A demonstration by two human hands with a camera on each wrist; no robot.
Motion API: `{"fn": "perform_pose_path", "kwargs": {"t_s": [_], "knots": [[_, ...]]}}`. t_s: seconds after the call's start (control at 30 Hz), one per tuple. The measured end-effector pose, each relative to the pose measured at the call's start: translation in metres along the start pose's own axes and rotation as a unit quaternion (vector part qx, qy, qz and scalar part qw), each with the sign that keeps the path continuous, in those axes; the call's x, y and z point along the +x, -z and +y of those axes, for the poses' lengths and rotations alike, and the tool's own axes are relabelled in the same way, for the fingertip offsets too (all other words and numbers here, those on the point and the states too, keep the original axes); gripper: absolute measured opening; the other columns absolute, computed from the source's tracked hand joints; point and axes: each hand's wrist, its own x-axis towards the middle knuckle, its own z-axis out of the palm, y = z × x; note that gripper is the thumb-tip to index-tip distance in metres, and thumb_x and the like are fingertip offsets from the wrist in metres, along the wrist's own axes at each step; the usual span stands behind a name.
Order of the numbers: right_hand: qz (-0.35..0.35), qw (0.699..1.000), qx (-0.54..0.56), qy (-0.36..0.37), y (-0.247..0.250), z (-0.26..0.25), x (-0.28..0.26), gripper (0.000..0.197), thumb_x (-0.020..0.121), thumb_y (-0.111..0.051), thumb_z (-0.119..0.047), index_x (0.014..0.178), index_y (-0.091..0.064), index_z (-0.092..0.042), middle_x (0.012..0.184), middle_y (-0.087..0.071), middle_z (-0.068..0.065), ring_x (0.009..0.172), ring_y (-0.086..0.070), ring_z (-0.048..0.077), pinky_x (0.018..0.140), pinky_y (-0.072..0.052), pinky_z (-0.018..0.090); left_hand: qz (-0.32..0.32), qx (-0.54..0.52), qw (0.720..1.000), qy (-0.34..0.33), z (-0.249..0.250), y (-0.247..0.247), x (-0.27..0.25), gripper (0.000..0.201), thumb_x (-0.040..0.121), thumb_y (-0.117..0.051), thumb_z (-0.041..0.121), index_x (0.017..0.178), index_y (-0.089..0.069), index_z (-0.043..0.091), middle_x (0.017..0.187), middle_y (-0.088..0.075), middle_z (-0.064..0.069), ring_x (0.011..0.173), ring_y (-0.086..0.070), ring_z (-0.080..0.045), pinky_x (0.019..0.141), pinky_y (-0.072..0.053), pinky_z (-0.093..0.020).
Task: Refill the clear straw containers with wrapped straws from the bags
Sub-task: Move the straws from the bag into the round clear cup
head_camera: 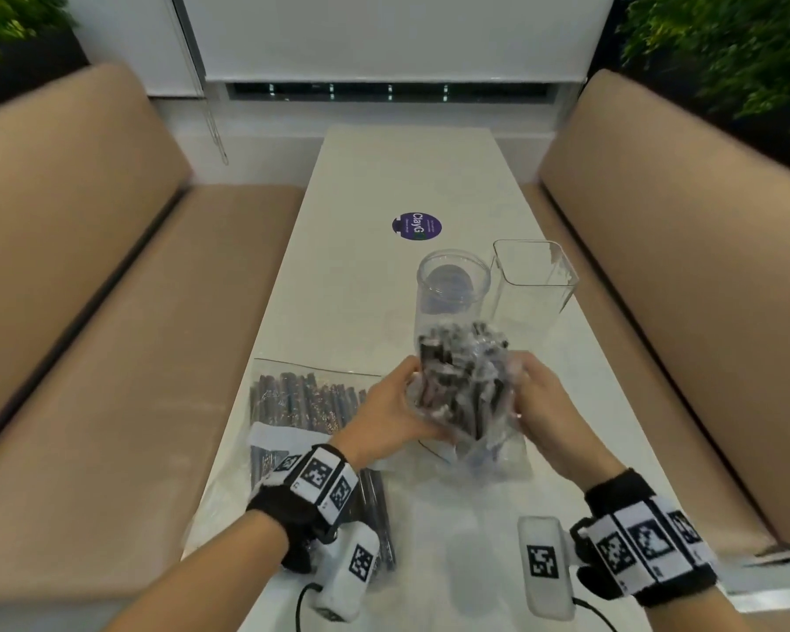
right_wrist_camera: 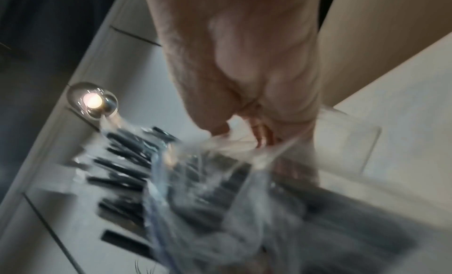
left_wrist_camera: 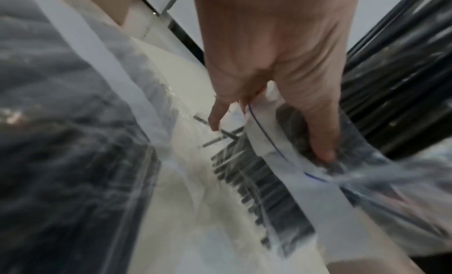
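Both hands hold a clear zip bag of black wrapped straws (head_camera: pixel 464 385) upright above the white table (head_camera: pixel 384 184), straw ends poking out of its top. My left hand (head_camera: pixel 407 396) grips the bag's left side, and my right hand (head_camera: pixel 530 387) grips its right side. Just behind the bag stand a round clear container (head_camera: pixel 452 285) and a square clear container (head_camera: pixel 534 275), both upright and holding no straws. In the left wrist view my left hand (left_wrist_camera: pixel 269 139) curls round the bag's zip edge (left_wrist_camera: pixel 276 148). The blurred right wrist view shows my right hand (right_wrist_camera: pixel 244 133) pinching the bag film (right_wrist_camera: pixel 220 172).
A second bag of dark straws (head_camera: pixel 302 399) lies flat on the table to the left, partly under my left wrist. A purple round sticker (head_camera: pixel 417 226) sits mid-table. Tan bench seats (head_camera: pixel 110 312) flank the table on both sides.
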Motion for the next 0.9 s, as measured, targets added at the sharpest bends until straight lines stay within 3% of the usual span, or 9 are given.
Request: {"fn": "perform_pose_path", "kwargs": {"t_s": [0.13,0.27,0.37,0.5,0.57,0.67,0.73,0.83,0.9], "knots": [[-0.095,0.993,-0.050,0.058,0.012,-0.013,-0.022,0.075,0.077,-0.074,-0.049,0.136,-0.031,-0.061,0.133,-0.054,-0.013,0.116,-0.061,0.006,0.094,-0.051,0.031,0.075,-0.066,0.995,0.016,-0.003,-0.005,-0.001,0.083,0.050,-0.094,0.044,0.122,-0.056,0.025,0.113,-0.071,0.006,0.111,-0.067,-0.014,0.095,-0.055,-0.038],[-0.066,0.991,-0.083,0.080,0.003,0.006,-0.015,0.084,0.088,-0.063,0.004,0.138,-0.029,-0.055,0.122,-0.065,0.000,0.101,-0.071,0.009,0.083,-0.061,0.033,-0.114,0.018,0.993,0.037,0.015,0.005,-0.017,0.109,0.070,-0.087,0.022,0.143,-0.007,0.032,0.133,-0.049,0.010,0.112,-0.055,0.008,0.097,-0.044,-0.012],[-0.040,0.997,-0.004,0.067,0.004,0.004,-0.007,0.078,0.086,-0.050,0.018,0.139,-0.039,-0.039,0.121,-0.069,0.012,0.103,-0.072,0.019,0.080,-0.061,0.039,-0.140,0.142,0.979,0.033,0.028,0.027,-0.018,0.129,0.066,-0.089,0.033,0.147,0.011,0.044,0.155,-0.011,0.003,0.139,-0.020,-0.015,0.113,-0.027,-0.036],[-0.062,0.990,0.085,0.095,-0.001,-0.009,0.004,0.076,0.083,-0.053,0.018,0.140,-0.041,-0.030,0.118,-0.071,0.017,0.104,-0.071,0.035,0.081,-0.059,0.053,-0.125,0.067,0.990,0.011,0.042,0.040,-0.001,0.117,0.067,-0.088,0.021,0.152,-0.009,0.033,0.143,-0.018,0.025,0.132,-0.023,0.003,0.104,-0.025,-0.017],[-0.045,0.985,0.116,0.117,-0.001,-0.014,0.012,0.076,0.079,-0.052,0.017,0.137,-0.044,-0.031,0.110,-0.074,0.015,0.091,-0.073,0.030,0.070,-0.061,0.043,-0.092,0.009,0.996,-0.013,0.047,0.039,0.004,0.077,0.068,-0.088,0.009,0.130,-0.047,0.032,0.133,-0.051,0.023,0.118,-0.051,0.013,0.099,-0.040,-0.007],[-0.009,0.985,0.118,0.122,0.003,-0.013,0.023,0.069,0.088,-0.046,0.019,0.132,-0.049,-0.035,0.096,-0.073,0.018,0.082,-0.070,0.030,0.075,-0.060,0.040,0.006,-0.055,0.998,-0.008,0.037,0.033,0.011,0.050,0.069,-0.085,0.001,0.096,-0.054,0.032,0.089,-0.065,0.020,0.077,-0.065,0.011,0.080,-0.055,-0.013],[0.015,0.991,0.019,0.132,0.005,0.000,0.031,0.066,0.091,-0.051,0.012,0.135,-0.045,-0.036,0.104,-0.070,0.019,0.093,-0.070,0.030,0.089,-0.057,0.038,0.061,-0.093,0.994,0.009,0.021,0.029,0.013,0.052,0.068,-0.087,0.008,0.099,-0.052,0.032,0.091,-0.060,0.020,0.086,-0.062,0.003,0.071,-0.052,-0.012],[0.006,0.951,-0.271,0.148,-0.001,0.009,0.029,0.071,0.088,-0.057,0.005,0.144,-0.033,-0.033,0.135,-0.048,0.005,0.122,-0.051,0.016,0.098,-0.035,0.006,0.059,-0.101,0.993,0.024,0.007,0.022,0.009,0.057,0.068,-0.087,0.009,0.094,-0.047,0.040,0.096,-0.059,0.022,0.100,-0.060,0.002,0.063,-0.049,-0.005],[-0.040,0.929,-0.323,0.175,-0.001,0.008,0.025,0.073,0.082,-0.060,-0.006,0.144,-0.031,-0.032,0.148,-0.029,-0.002,0.140,-0.030,0.014,0.104,-0.021,0.008,0.055,-0.089,0.994,0.022,0.003,0.019,0.008,0.059,0.066,-0.088,0.007,0.097,-0.049,0.039,0.099,-0.061,0.022,0.091,-0.061,0.013,0.063,-0.047,-0.001]]}}
